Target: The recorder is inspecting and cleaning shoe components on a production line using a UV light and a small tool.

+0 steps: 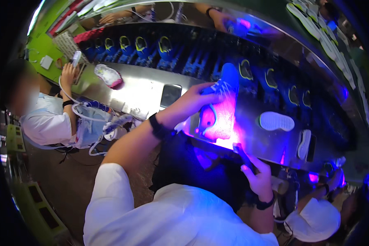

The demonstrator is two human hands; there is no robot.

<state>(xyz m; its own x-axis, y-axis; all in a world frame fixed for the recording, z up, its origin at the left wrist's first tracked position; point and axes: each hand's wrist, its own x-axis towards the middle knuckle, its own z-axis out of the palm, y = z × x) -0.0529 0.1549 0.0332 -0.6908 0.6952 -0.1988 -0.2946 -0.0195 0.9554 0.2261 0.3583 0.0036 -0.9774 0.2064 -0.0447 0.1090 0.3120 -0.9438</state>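
Note:
My left hand point(199, 98) is closed around a blue shoe point(229, 76) with pale laces, holding it over the near edge of the metal bench. My right hand point(259, 176) grips a slim dark torch point(244, 155) just below the bench edge. A bright pink and violet glow falls on the lower part of the shoe and the bench around it, washing out detail there. Right of the shoe, a white sole point(276, 121) lies on the bench. A dark flat rectangle point(171, 95), like a phone, lies left of my left hand.
Behind the bench point(145, 86) runs a dark rack point(192, 61) of blue shoes. A white and pink shoe point(108, 76) lies left. A co-worker's hand point(69, 74) holds a white corded tool at the left; another person point(313, 219) works at the lower right. Another sole point(304, 144) lies right.

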